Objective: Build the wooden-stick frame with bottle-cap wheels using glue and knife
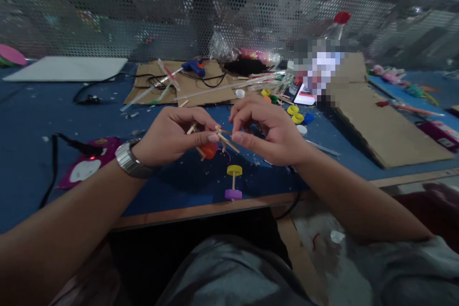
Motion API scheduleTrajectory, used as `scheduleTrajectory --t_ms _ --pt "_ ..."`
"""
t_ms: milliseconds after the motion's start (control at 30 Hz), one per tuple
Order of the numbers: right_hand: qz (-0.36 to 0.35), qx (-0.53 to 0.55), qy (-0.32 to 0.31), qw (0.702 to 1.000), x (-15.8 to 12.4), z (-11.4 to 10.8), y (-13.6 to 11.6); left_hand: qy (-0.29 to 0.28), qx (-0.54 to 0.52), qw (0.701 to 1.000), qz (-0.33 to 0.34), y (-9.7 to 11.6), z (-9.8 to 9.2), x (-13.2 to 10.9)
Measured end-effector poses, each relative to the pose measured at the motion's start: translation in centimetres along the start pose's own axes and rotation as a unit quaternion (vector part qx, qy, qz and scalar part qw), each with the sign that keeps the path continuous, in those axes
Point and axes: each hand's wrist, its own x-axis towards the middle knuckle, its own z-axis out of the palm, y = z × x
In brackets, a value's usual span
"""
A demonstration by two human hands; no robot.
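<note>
Above the blue table, my left hand (179,134) grips a small frame of thin wooden sticks (228,143). An orange-red piece (209,150), maybe a balloon, shows below its thumb, partly hidden by the fingers. My right hand (268,129) is closed in a pinch at the right side of the frame, where one stick end reaches its fingertips. Whether it holds anything else is hidden. Below the hands, near the table edge, is a pair of bottle-cap wheels (234,182), one yellow and one purple, joined by a stick.
A blue glue gun (195,67) lies on cardboard (204,91) at the back. Bottle caps (297,117) are scattered right of centre. A purple power strip (89,165) with a plugged cable sits left. A lit phone (306,94) leans by folded cardboard (380,129) at right.
</note>
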Motion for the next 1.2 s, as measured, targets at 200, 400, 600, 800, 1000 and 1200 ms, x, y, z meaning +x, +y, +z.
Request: scheduleTrajectory --t_ms 200,400,600,800,1000,1200 --pt "0.067 0.010 0.058 0.996 0.1 -0.3 1.7 0.003 0.080 0.997 -0.021 -0.7 0.1 0.0" --pt "0.054 -0.062 -0.001 0.997 -0.1 -0.1 2.9 -0.003 0.120 0.993 -0.013 -0.8 0.1 0.0" --pt "0.007 -0.072 -0.065 0.995 -0.1 0.2 2.9 0.026 0.096 0.995 -0.013 -1.0 -0.1 0.1" --pt "-0.024 -0.085 -0.050 0.995 -0.2 0.9 3.3 0.037 0.089 0.995 0.003 -1.4 0.0 0.1" --pt "-0.019 -0.071 -0.055 0.996 -0.4 1.0 3.3 0.034 0.090 0.995 0.000 -1.3 0.0 0.1" --pt "-0.017 -0.059 -0.069 0.996 -0.3 1.1 3.1 0.032 0.086 0.996 0.005 -1.3 0.1 0.0"
